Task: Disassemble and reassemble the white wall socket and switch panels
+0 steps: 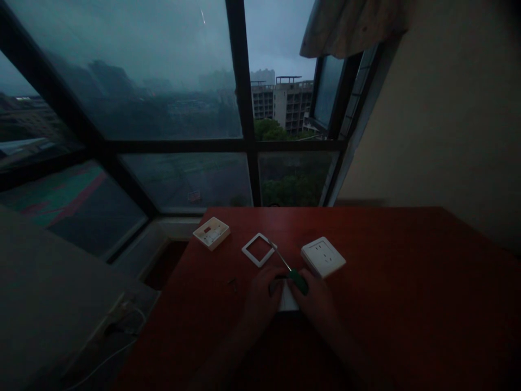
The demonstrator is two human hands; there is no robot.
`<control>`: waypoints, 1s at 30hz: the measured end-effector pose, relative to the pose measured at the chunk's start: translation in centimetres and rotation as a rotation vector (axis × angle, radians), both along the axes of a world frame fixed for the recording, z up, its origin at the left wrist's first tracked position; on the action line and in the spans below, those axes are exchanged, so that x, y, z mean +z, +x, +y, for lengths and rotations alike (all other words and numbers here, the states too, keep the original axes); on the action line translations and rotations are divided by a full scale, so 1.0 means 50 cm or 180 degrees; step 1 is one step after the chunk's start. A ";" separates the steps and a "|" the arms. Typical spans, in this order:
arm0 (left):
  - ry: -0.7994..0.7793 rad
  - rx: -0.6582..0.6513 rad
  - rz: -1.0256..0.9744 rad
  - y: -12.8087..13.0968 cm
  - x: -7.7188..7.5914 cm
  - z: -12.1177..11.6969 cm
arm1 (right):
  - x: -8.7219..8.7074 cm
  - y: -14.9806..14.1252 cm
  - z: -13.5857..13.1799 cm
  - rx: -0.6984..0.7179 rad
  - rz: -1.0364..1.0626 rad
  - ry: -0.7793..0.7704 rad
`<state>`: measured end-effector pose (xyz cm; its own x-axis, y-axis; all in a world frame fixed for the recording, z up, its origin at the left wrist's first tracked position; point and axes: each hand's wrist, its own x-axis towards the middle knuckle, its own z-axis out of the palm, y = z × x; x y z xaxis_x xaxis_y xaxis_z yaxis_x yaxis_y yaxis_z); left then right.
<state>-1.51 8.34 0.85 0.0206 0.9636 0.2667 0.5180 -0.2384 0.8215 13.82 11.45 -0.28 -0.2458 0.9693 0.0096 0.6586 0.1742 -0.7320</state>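
Observation:
Both my hands meet low at the middle of a red table (407, 282). My left hand (260, 298) is closed around a small white part (288, 301) held between the two hands. My right hand (315, 301) grips a green-handled screwdriver (298, 281) whose thin shaft points up and left toward a white square frame (259, 249). A white wall socket (323, 256) lies just right of the screwdriver, beyond my right hand. The light is dim, so the fingers are hard to make out.
A second white socket module (211, 232) lies near the table's far left corner. A small dark item (233, 284) rests left of my left hand. Large windows (163, 108) stand behind the table, a wall (448, 136) to the right, and a grey surface with a white cable (114, 347) at left.

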 end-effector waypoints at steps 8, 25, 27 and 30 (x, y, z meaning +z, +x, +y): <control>0.0246 0.0634 0.1444 -0.068 0.043 0.041 | 0.011 0.007 -0.003 0.0054 0.0145 -0.0115; -0.0267 0.0680 0.2225 -0.115 0.022 0.141 | 0.017 0.017 -0.002 0.0084 0.0464 -0.0353; -0.0205 0.0599 0.2111 -0.120 0.029 0.141 | 0.017 0.017 -0.002 0.0051 0.0510 -0.0357; -0.0086 0.0450 0.1944 -0.123 0.048 0.124 | 0.017 0.017 -0.003 -0.0037 0.0569 -0.0353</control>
<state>-7.65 14.55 3.25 0.0334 0.9744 0.2225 0.9208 -0.1165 0.3721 14.68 11.31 0.55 -0.2386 0.9696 -0.0548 0.5181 0.0793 -0.8516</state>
